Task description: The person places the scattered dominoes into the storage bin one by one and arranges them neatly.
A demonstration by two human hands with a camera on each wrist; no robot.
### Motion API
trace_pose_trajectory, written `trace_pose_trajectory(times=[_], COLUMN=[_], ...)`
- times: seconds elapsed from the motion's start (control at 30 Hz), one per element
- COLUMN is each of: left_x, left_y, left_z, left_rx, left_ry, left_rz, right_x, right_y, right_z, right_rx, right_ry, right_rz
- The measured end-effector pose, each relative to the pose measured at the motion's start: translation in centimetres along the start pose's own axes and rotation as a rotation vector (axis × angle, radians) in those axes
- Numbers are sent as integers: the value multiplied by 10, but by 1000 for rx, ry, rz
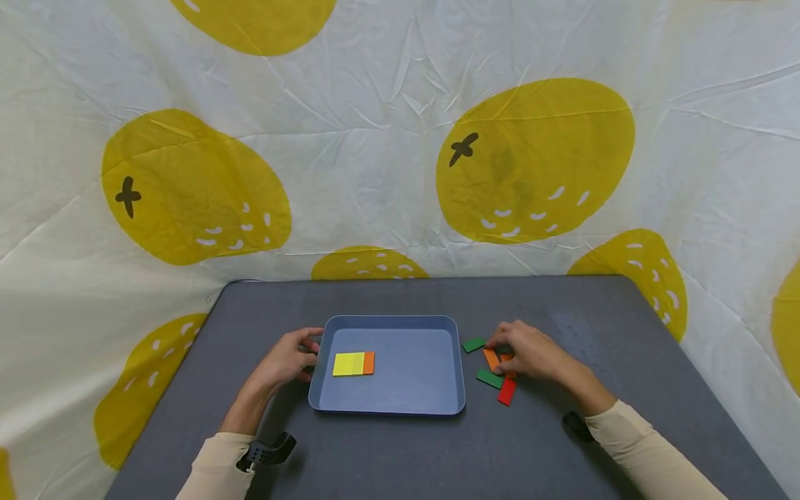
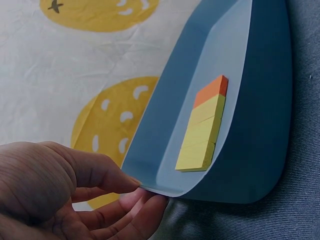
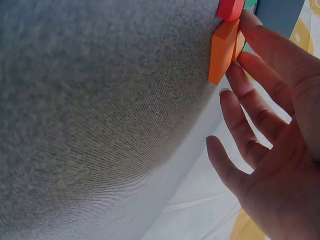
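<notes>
My left hand pinches the left rim of a shallow blue tray, thumb on top of the edge and fingers curled below. Inside the tray, several yellow blocks and one orange block lie side by side in a tight row. To the tray's right, my right hand pinches a flat orange block by its ends between thumb and index finger. The other fingers of that hand are spread apart. A second orange block lies right beside the pinched one, partly covered by the hand in the head view.
Around the right hand lie a green block, another green block and a red block. Everything rests on a dark grey table. Behind it hangs a white cloth printed with yellow fruit.
</notes>
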State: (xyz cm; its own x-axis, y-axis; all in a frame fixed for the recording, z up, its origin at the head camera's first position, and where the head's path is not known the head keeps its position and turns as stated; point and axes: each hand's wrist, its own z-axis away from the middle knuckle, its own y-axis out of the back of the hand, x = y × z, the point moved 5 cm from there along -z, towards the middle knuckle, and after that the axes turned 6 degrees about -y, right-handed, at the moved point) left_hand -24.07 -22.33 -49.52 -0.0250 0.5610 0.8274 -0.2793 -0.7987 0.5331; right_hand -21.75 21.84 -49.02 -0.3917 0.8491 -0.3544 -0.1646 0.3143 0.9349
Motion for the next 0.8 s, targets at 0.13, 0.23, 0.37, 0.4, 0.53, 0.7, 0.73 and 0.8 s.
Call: trace_pose_trajectory(times=[0.13, 0.23, 0.37, 0.4, 0.53, 0.7, 0.73, 0.8], left_x=[2, 3, 4, 4, 3, 3, 2, 2], left_y=[0, 0, 0, 0, 0, -1, -1, -1], left_z=[1, 3, 4, 4, 3, 1, 1, 1], left_rx=[-11, -29, -34, -29, -20, -20, -20, -19], left_ry=[-11, -24, -30, -27, -23, -26, -25, -21], left_rz=[9, 13, 9, 11, 10, 6, 7, 10], right_x=[-3, -5, -3, -3, 0, -1, -1, -2], right_y=[2, 2, 1, 1, 1, 3, 3, 3], right_z=[1, 1, 1, 1, 1, 1, 0, -1], right_rx=[6, 8, -4, -5, 0, 25, 30, 37], right_ry=[60, 105, 95, 89, 49, 27, 23, 23], right_rz=[7, 1, -2, 0, -9, -29, -30, -24])
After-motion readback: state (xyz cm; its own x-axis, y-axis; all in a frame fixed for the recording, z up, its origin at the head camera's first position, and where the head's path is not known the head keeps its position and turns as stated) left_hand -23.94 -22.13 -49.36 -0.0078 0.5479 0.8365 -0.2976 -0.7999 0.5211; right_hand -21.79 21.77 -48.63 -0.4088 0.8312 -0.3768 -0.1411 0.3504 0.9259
